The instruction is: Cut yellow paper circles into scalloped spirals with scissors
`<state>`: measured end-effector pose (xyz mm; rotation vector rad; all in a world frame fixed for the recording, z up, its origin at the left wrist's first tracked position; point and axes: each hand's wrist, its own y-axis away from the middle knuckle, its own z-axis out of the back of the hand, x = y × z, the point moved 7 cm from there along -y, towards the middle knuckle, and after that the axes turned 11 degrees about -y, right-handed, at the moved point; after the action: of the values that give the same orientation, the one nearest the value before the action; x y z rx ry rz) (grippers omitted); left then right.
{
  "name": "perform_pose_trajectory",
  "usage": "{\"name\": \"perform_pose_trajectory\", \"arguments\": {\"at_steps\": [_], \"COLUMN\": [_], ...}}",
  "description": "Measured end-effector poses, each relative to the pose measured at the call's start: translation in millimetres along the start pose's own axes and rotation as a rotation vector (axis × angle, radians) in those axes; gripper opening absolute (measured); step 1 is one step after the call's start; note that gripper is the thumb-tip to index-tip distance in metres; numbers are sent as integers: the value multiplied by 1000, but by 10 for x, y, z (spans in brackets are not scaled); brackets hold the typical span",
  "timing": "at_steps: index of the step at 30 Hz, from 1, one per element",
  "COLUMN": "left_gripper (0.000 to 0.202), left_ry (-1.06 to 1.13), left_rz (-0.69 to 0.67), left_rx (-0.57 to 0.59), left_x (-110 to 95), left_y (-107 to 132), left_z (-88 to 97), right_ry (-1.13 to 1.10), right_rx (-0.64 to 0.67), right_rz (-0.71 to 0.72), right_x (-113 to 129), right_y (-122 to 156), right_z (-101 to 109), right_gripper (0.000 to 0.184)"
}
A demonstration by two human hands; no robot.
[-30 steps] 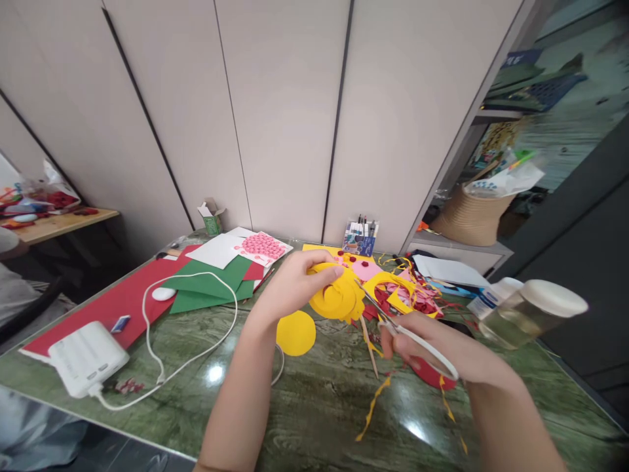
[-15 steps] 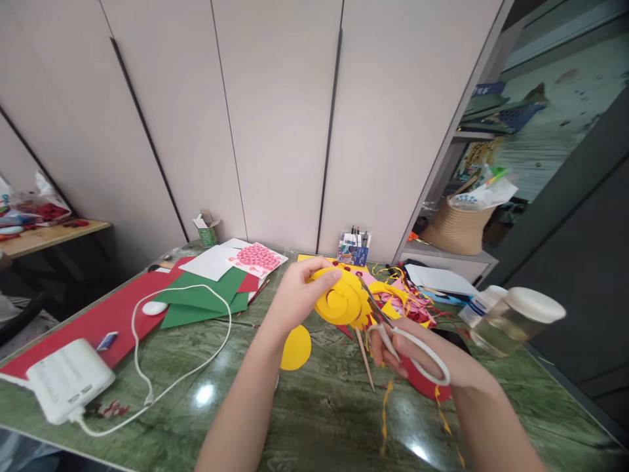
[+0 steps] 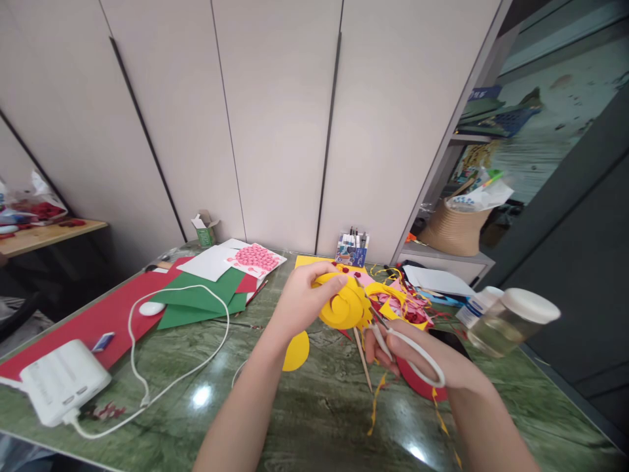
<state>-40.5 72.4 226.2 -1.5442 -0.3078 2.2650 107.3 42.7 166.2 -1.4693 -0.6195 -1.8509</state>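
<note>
My left hand [image 3: 301, 300] is closed on a yellow paper spiral [image 3: 344, 307], held just above the green marble table [image 3: 314, 406]. My right hand [image 3: 422, 357] grips white-handled scissors [image 3: 400, 341], whose blades point up and left into the spiral's right edge. A yellow paper disc [image 3: 297, 351] lies on the table under my left wrist. A thin wooden stick [image 3: 362, 357] lies between my hands. Narrow yellow strips [image 3: 376, 400] trail on the table below the scissors.
Red sheet [image 3: 93, 321], green sheets [image 3: 201, 298] and white paper lie at left, beside a white power bank [image 3: 61, 380] with its cable [image 3: 196, 360]. A capped jar [image 3: 511, 321], a heap of paper scraps [image 3: 407, 301] and a marker box [image 3: 352, 248] stand at right and back.
The scissors moved up and left, closer into the yellow spiral. My left hand kept its hold and turned the spiral slightly. The view shifted a little.
</note>
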Motion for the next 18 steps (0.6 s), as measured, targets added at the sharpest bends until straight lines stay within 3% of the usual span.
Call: {"name": "perform_pose_trajectory", "arguments": {"at_steps": [7, 12, 16, 18], "left_gripper": [20, 21, 10, 23], "left_ry": [-54, 23, 167, 201], "left_rz": [-29, -19, -30, -55], "left_rx": [-112, -93, -71, -41], "left_x": [-50, -37, -46, -66], "left_y": [22, 10, 38, 53], "left_z": [8, -17, -20, -23], "right_ry": [24, 14, -64, -92], "right_rx": [-85, -145, -126, -113], "right_rz": [30, 48, 74, 92], "right_x": [-14, -48, -45, -31], "right_y": [16, -1, -44, -55], "right_z": [8, 34, 25, 20], "right_gripper": [55, 53, 52, 52]}}
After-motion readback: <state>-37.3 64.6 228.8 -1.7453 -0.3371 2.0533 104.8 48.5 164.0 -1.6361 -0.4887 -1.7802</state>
